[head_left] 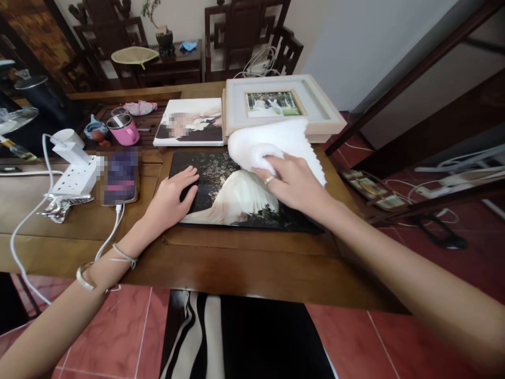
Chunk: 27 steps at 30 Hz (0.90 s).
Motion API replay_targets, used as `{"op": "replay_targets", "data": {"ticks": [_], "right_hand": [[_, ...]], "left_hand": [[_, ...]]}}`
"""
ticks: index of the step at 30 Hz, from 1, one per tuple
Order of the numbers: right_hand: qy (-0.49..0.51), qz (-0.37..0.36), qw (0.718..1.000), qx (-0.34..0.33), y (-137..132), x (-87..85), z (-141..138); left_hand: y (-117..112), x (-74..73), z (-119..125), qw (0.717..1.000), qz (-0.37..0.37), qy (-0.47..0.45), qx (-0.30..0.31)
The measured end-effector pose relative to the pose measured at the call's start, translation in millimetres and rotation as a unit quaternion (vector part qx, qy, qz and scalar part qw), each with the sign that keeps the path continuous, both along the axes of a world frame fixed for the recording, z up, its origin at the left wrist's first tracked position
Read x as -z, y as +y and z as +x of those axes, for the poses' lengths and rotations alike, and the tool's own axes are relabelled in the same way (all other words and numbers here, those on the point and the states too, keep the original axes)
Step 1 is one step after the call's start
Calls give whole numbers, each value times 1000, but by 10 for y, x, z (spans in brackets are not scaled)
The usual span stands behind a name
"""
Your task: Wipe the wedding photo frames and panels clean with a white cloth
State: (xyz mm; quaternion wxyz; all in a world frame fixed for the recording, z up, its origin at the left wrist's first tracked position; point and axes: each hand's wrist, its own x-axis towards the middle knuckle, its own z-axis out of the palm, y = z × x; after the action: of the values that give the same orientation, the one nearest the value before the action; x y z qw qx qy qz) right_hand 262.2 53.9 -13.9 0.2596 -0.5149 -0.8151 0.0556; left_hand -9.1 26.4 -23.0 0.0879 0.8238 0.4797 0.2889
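A dark photo panel [215, 171] with a white dress in the picture lies flat on the wooden table [236, 263]. My left hand [171, 197] rests on the panel's left edge with its fingers spread flat. My right hand [290, 181], a ring on one finger, presses a bunched white cloth [272, 142] against the panel's upper right part. The cloth also drapes toward a framed photo [276, 105] behind it.
A second photo print [193, 122] lies behind the panel. Left of it stand a pink mug [124, 129], a phone [120, 176] on a white cable, and a white power strip [77, 176]. Dark wooden chairs [240, 31] stand at the back. Cables and pictures lie on the red floor at right.
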Motion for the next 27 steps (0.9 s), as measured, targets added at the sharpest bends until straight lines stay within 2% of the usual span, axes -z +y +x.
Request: {"op": "replay_targets", "data": {"ticks": [2,5,8,11,14,19,24,27], "right_hand": [[-3,31,999,-37,-113,27,-8],[2,68,992,-110,-392,-29,-71],[10,72,980,-185,-650,-145,-115],[6,69,971,-230,-743,-202,-118],[4,76,973,-218,-660,-156,-103],[-13,81,985,-151,-347,-34,-90],[-37,50,996,-65,-25,-42,-103],[-39,49,997,-40,70,-41,-101]], "left_hand": [[58,-6,12,1000,-4,1,0],[141,-80,25,1000,-12,0,-5],[209,-174,41,1000,-16,2,-4],[250,-210,57,1000,-17,3,0],[241,-183,61,1000,-17,7,-1],[123,-98,52,1000,-9,4,-6],[33,-73,38,1000,-5,0,1],[22,-88,35,1000,-7,-3,2]]}}
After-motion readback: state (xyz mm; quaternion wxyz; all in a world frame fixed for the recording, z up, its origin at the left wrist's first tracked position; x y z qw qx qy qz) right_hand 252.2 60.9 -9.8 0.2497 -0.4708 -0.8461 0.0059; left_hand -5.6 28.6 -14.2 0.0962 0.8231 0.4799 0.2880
